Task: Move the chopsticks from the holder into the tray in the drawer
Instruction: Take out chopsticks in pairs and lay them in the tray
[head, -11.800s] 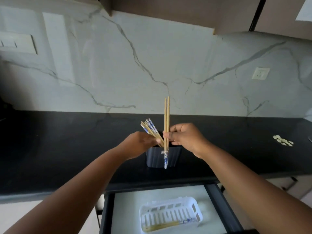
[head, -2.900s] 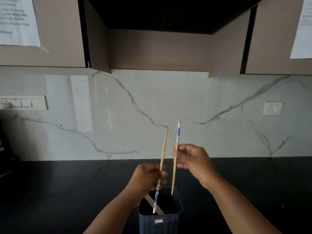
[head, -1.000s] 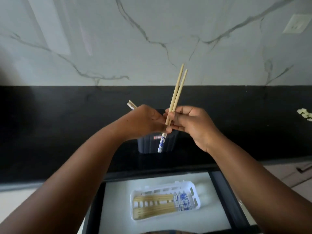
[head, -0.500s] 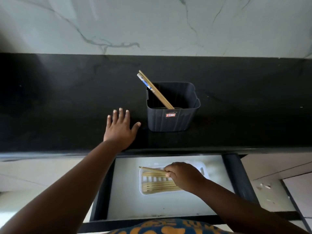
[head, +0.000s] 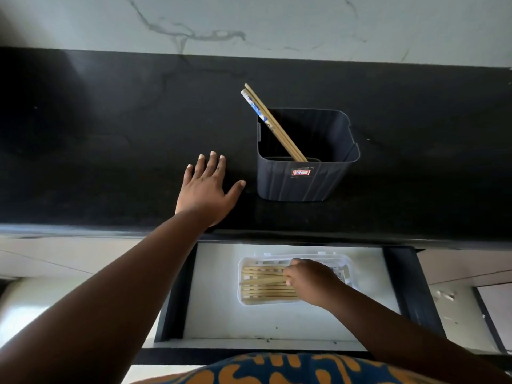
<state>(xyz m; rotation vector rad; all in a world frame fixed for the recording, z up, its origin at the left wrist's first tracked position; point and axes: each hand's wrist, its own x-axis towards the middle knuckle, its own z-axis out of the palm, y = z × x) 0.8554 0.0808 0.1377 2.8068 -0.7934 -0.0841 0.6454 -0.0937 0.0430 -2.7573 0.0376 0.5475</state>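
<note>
A dark blue square holder (head: 304,180) stands on the black counter with two chopsticks (head: 273,123) leaning out of its back left corner. My left hand (head: 206,189) lies flat and open on the counter, just left of the holder. Below, a white slotted tray (head: 241,273) sits in the open drawer and holds several bamboo chopsticks (head: 266,292) lying side by side. My right hand (head: 310,281) is inside the tray, fingers closed on a pair of chopsticks (head: 263,280) held low and slightly slanted over the others. The hand hides the tray's right part.
The drawer (head: 401,289) has dark side walls and a white floor around the tray. A marble backsplash (head: 249,23) rises behind the counter. The counter's front edge (head: 304,236) overhangs the drawer's back. My patterned clothing (head: 277,370) fills the bottom edge.
My right hand carried a pair of chopsticks from above the holder down into the tray. My left hand left the holder and settled flat on the counter.
</note>
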